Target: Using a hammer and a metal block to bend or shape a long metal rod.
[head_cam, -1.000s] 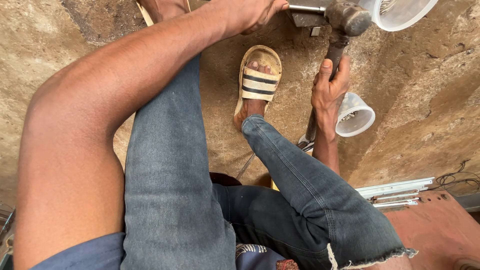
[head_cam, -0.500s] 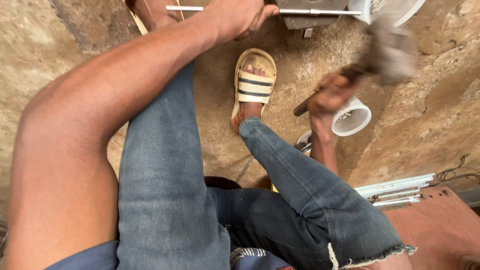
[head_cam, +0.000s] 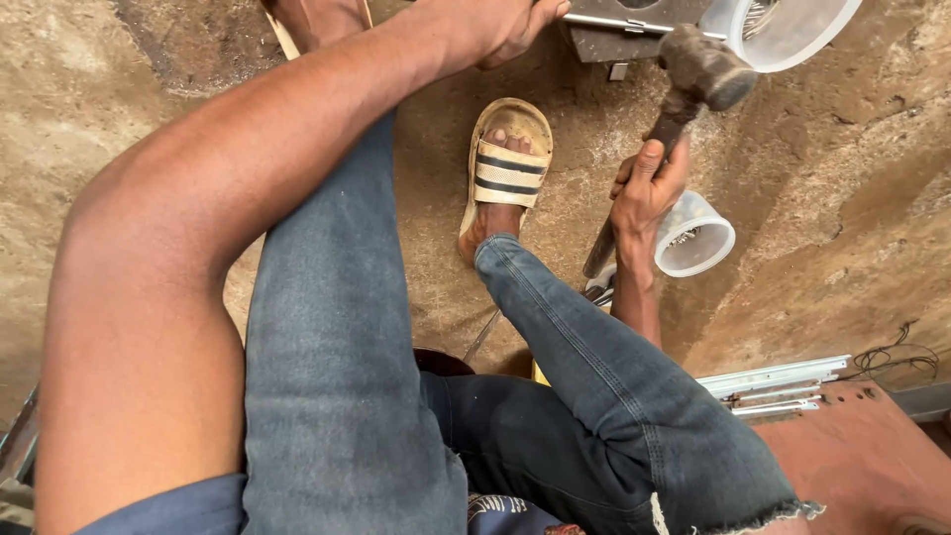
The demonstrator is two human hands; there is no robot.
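While the hammer (head_cam: pixel 698 74) is up: no hit is landed.
Right hand (head_cam: pixel 646 190): closed round the handle.
Left hand (head_cam: pixel 500 28): rod (head_cam: pixel 634 27) held far; grip unclear.

hammer (head_cam: pixel 693 79) above cup (head_cam: pixel 695 236), right of sandal (head_cam: pixel 507 163).

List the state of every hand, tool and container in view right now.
right hand: closed around the hammer's handle.
hammer: held tilted, head up near the metal piece.
left hand: pressed against the metal piece, arm stretched out.
metal piece: flat on the ground, thin rod across it.
small plastic cup: on its side, mouth open.
large plastic tub: open, metal bits inside.
sandal: worn, flat on the ground.
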